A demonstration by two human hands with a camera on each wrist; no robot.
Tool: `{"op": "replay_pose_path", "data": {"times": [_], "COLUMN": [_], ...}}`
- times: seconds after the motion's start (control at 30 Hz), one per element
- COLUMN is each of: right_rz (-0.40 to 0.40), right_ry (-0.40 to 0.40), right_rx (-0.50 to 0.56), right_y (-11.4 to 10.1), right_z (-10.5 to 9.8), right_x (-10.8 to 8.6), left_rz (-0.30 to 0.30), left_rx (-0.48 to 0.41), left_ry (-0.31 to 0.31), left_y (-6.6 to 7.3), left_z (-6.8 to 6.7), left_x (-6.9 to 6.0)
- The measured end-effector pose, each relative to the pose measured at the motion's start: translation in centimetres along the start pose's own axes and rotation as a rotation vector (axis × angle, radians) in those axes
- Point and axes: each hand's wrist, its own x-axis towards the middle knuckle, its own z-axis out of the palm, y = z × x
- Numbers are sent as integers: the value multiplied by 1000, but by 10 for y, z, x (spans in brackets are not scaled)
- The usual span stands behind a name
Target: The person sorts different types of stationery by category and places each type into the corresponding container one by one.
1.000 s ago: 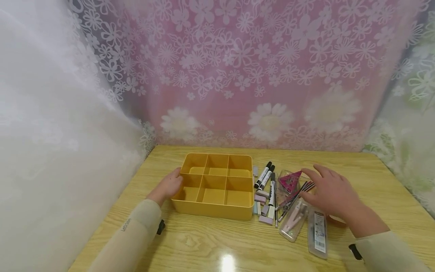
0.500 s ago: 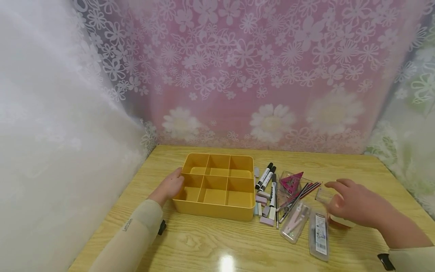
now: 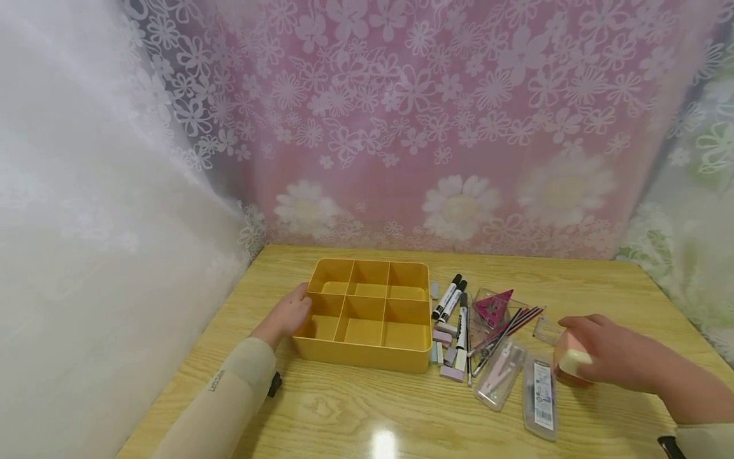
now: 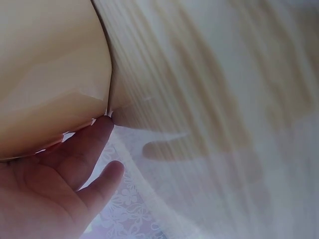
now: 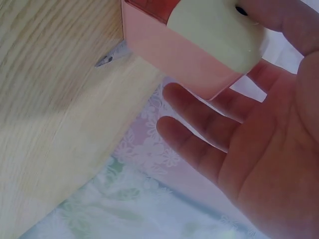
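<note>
My left hand (image 3: 288,313) grips the left wall of a yellow storage box (image 3: 361,356) with six compartments. In the left wrist view its fingers (image 4: 97,144) lie along the box's outer side; the thumb is out of sight there. At the right, my right hand (image 3: 613,350) holds a pink and cream pencil sharpener (image 3: 572,362) with a red see-through part. The right wrist view has the thumb over the sharpener's cream part (image 5: 214,35) and fingers on its far side. Whether it touches the table is unclear.
Between box and sharpener lie black-capped markers (image 3: 461,328), several erasers (image 3: 452,373), pencils (image 3: 504,335), a magenta set square (image 3: 494,308), a clear case with a compass (image 3: 500,376) and a labelled lead case (image 3: 539,398). A clear ruler (image 3: 547,329) lies near my right fingers. Curtains surround the table.
My right hand has moved right and down from above the stationery and taken hold of the pencil sharpener. The left hand stays on the box.
</note>
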Motion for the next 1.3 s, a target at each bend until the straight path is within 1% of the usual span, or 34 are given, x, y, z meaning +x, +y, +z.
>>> {"op": "replay_pose_path", "data": {"times": [0.37,0.47,0.57,0.6,0.7,0.77,0.93,1.03,1.17,1.3], "right_rz": [4,-15,-29,-27,-19,-26,-55,-66,-78,-105], "right_ry": [23,49,68,66,63,77,127,136,153,172], "right_rx": [17,-18,-76,-88,-102,-105,-121,-126,-138,-154], "right_y": [3,1,-2,-3,-7,-10,-23,-34,-52,-72], "right_z": [4,4,3,2,-2,-4,-13,-21,-34,-43], "right_x": [-1,-1,-1,-1,-1,-2,0,5,15,29], "left_rz": [-10,-15,-19,-22,-25,-27,-22,-20,-17,-17], "left_rx": [-3,-2,-1,-4,-12,-14,-7,-14,-20,-17], "left_ry": [3,0,-4,-5,-3,-1,-3,-3,2,8], "left_y": [0,0,0,1,2,2,2,2,1,0], "left_z": [1,1,1,1,1,1,1,0,1,2], "left_x": [4,4,3,2,1,1,0,0,1,2]}}
